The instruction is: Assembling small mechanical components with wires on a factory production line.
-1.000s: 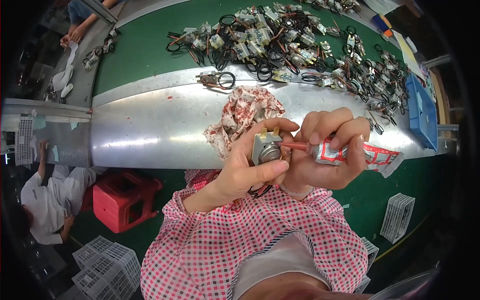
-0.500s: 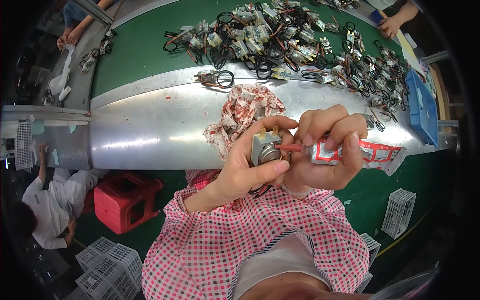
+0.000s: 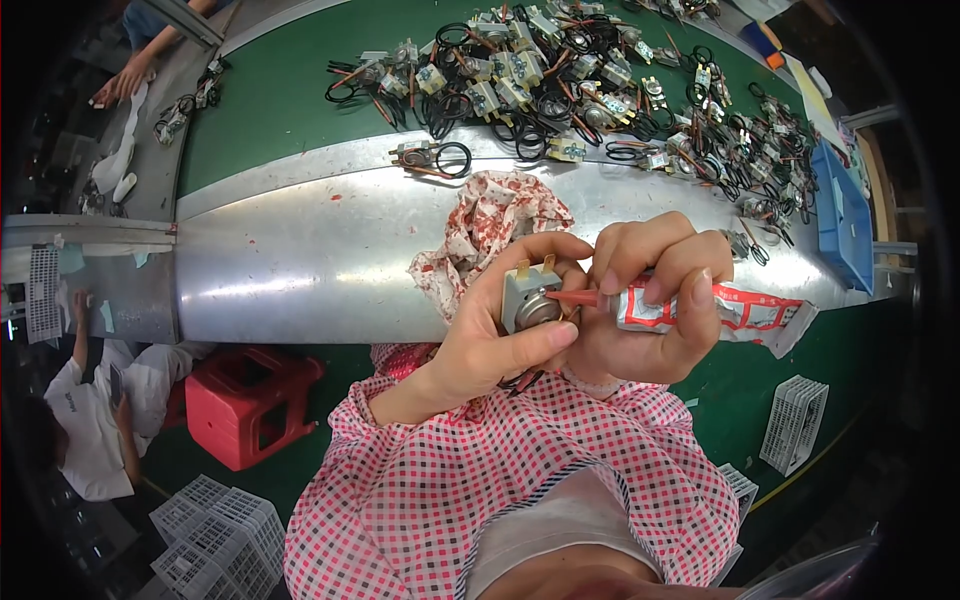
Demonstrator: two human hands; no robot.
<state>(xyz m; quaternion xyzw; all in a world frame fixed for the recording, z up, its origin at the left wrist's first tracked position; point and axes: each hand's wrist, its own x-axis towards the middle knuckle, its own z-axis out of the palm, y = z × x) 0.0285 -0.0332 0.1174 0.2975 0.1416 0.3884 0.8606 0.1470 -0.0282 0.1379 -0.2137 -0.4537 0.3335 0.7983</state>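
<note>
My left hand (image 3: 478,355) is closed around a small thermostat (image 3: 518,290), a pale block with a round metal face and two brass tabs. Its dark lead is partly hidden beneath my fingers. In my right hand (image 3: 665,350) is a squeeze tube (image 3: 745,308), silver with red and white print and a crimped tail. The tube's red nozzle (image 3: 578,297) points left, its tip at the edge of the round metal face. Just beyond my left hand lies a crumpled white cloth (image 3: 490,222) with red stains.
Several thermostats with looped black leads (image 3: 520,75) are heaped on the green tabletop (image 3: 270,110). A lone thermostat (image 3: 430,157) rests on the metal edge strip (image 3: 300,240). A blue bin (image 3: 842,215) stands right, a red stool (image 3: 245,405) lower left. Co-workers are at left.
My hands and the tube have hardly moved; the nozzle tip shifts slightly left on the thermostat. A co-worker's hand at the upper right has left the view.
</note>
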